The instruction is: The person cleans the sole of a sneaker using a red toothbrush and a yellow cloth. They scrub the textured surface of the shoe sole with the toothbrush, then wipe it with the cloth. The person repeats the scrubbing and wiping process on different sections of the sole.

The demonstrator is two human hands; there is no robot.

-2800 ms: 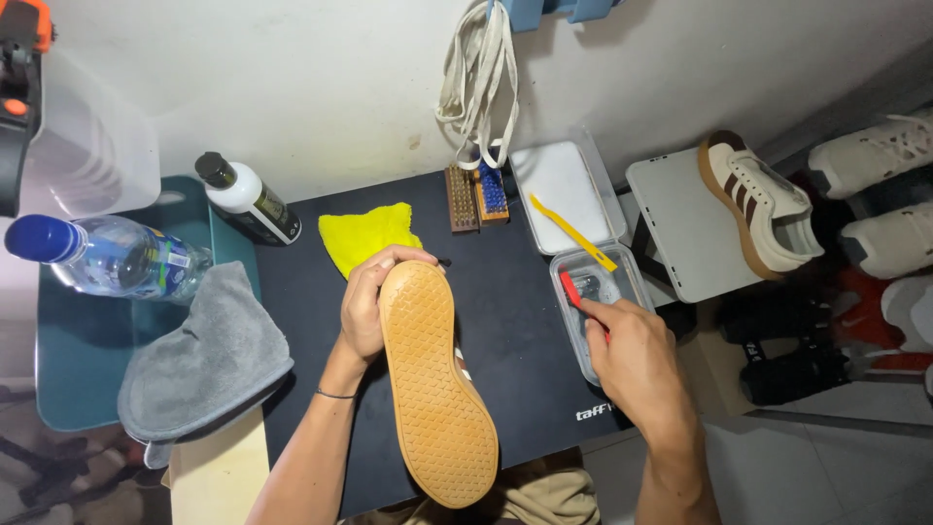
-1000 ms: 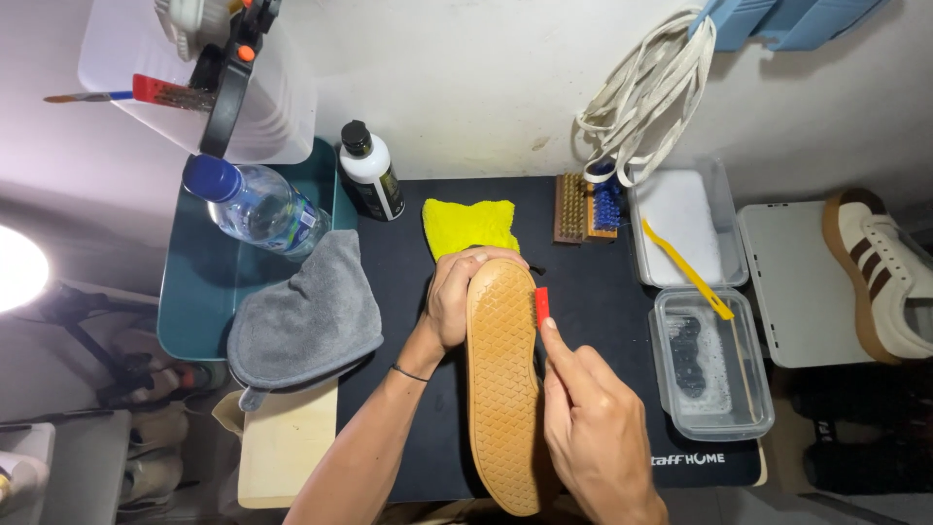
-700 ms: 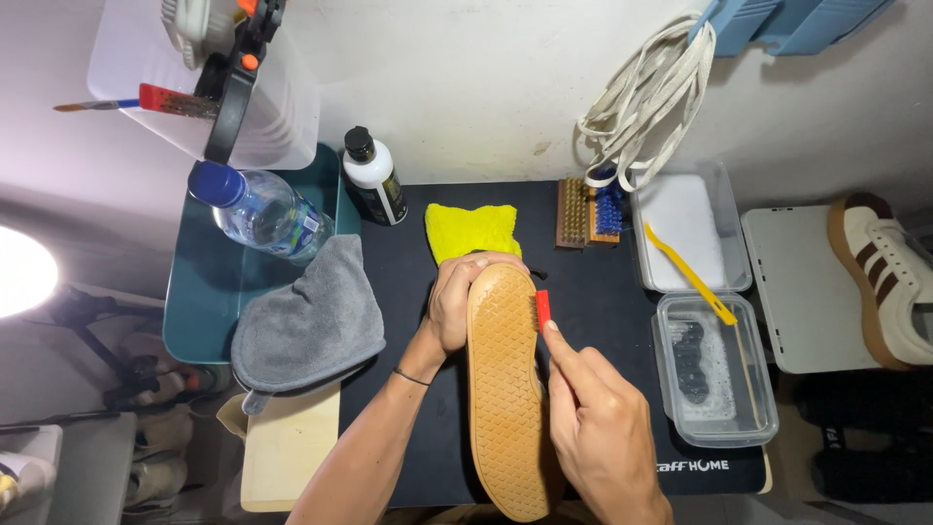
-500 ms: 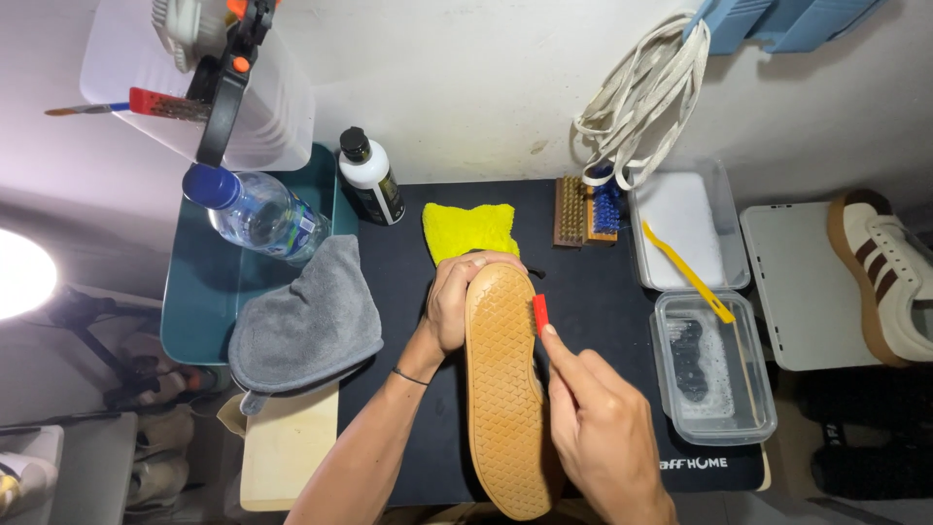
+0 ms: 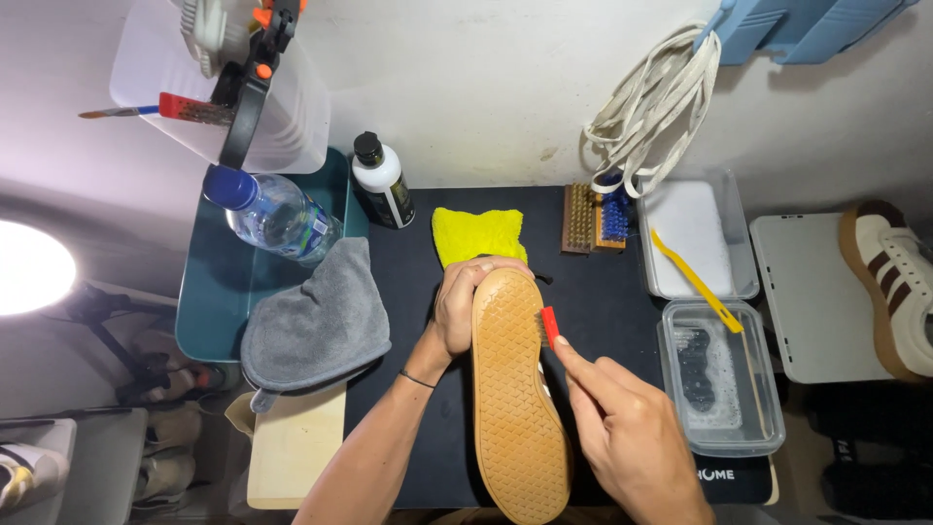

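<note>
Since the earliest frame, the right hand (image 5: 632, 437) has come away from the water tub (image 5: 721, 377) at 3 o'clock and now presses a small red brush (image 5: 549, 326) against the edge of the shoe (image 5: 515, 399). That shoe lies sole-up at the middle of the black mat (image 5: 603, 292), toe pointing to 12 o'clock. The left hand (image 5: 465, 301) is wrapped around the toe, fingers clamped over it; the right hand's fingers are closed on the brush handle. Just beyond the toe, at 12 o'clock, lies a yellow cloth (image 5: 478, 233). A grey towel (image 5: 316, 321) rests at 9 o'clock, with a water bottle (image 5: 272, 212) at 10 o'clock. A wooden brush (image 5: 581, 218) sits at 1 o'clock.
</note>
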